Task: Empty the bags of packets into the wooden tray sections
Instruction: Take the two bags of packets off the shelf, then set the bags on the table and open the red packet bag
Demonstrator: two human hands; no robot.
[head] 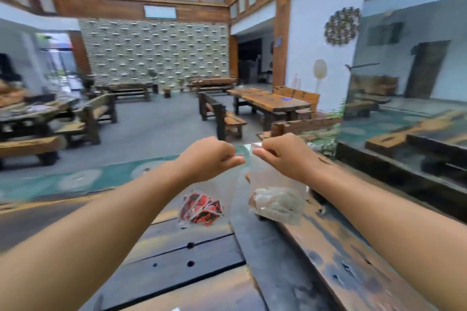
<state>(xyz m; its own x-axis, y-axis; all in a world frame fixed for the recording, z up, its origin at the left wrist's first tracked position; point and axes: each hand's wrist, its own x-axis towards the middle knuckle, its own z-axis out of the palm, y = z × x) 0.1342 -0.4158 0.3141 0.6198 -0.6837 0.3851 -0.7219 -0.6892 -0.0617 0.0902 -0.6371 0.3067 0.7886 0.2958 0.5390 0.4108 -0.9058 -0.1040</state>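
Both hands are up in front, each grip pinched shut on the top edge of a clear bag: the left hand (209,156) holds the bag of red-and-black packets (202,208), the right hand (280,153) the bag of pale packets (276,203). Each bag hangs long-axis down, straight below its grip, over the dark wooden counter (192,257). No tray section shows clearly. Open counter lies nearer; the right edge runs close by.
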